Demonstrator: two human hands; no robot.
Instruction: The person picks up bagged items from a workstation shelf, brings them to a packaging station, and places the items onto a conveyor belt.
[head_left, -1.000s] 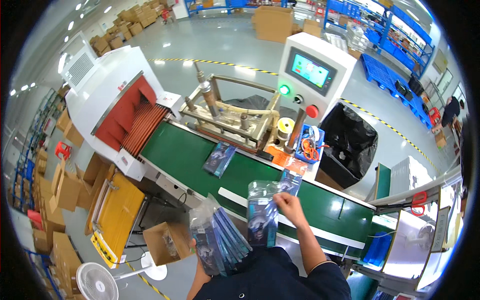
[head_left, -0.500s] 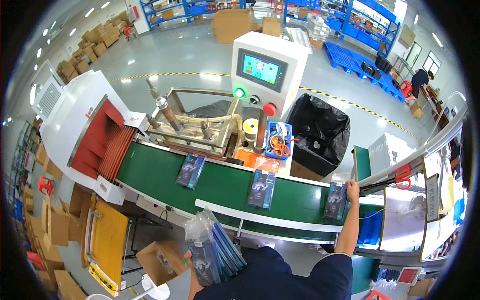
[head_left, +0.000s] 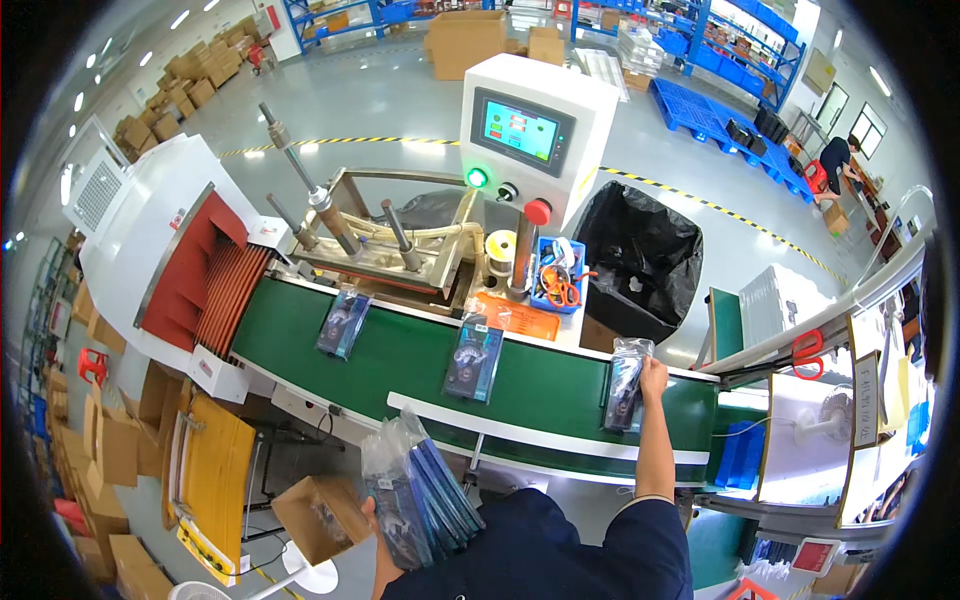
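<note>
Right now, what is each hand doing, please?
Left hand: mostly hidden, closed around a stack of bagged packets against the body.
Right hand: fingers closed on one bagged packet over the green conveyor belt.

Glossy clear plastic packet (head_left: 624, 383); matt green rubbery belt (head_left: 410, 350).

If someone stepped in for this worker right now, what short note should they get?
Right hand: stretched out, gripping the top of a clear packet at the right end of the green conveyor belt.
Left hand: mostly hidden, holding a fanned stack of packets against the body.
Done: two packets lie on the belt, spaced apart.
Left: the stack in hand.
</note>
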